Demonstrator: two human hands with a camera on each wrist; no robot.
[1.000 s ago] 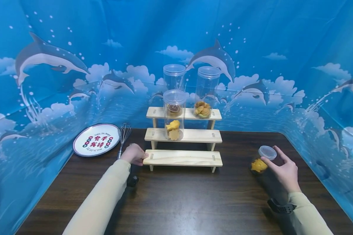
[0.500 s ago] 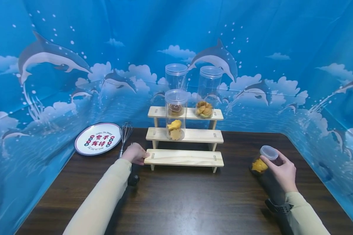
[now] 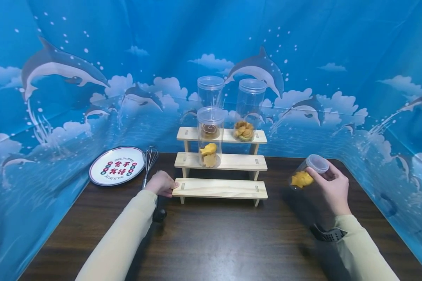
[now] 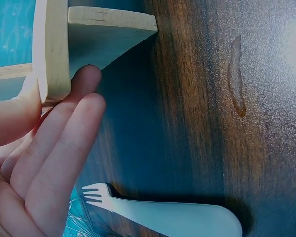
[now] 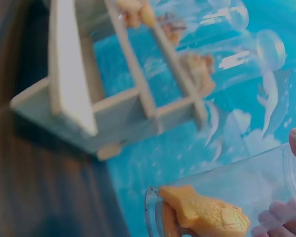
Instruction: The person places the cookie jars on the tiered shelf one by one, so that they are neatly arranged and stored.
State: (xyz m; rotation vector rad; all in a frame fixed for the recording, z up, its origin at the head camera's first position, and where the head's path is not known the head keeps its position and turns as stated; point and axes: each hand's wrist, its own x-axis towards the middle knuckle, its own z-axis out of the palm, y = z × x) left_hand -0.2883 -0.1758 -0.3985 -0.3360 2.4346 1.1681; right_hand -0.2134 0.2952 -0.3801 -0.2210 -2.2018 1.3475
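Observation:
A three-tier wooden stand [image 3: 219, 189] stands mid-table. My left hand [image 3: 160, 183] pinches the left end of its lowest shelf; the left wrist view shows the thumb [image 4: 12, 118] on one face and fingers below. At the right, my right hand [image 3: 332, 187] grips a clear lidded jar [image 3: 304, 175] near its lid, holding it tilted above the table. Yellow fish-shaped pastry [image 5: 212, 215] lies at the jar's bottom. Another jar [image 3: 210, 128] with yellow and tan pieces is on the middle tier. Two jars [image 3: 250, 107] with brown pastries occupy the top tier.
Left of the stand lie a white plate [image 3: 117, 166] with red lettering and a wire whisk [image 3: 149, 160]. A pale fork [image 4: 172, 215] shows beside the left hand in the left wrist view. A blue dolphin-print cloth [image 3: 161, 47] hangs behind the dark wooden table [image 3: 211, 246].
My right hand has lifted the jar off the table, up and slightly left, and it tilts more. My left hand stays on the stand. The head view shifted slightly.

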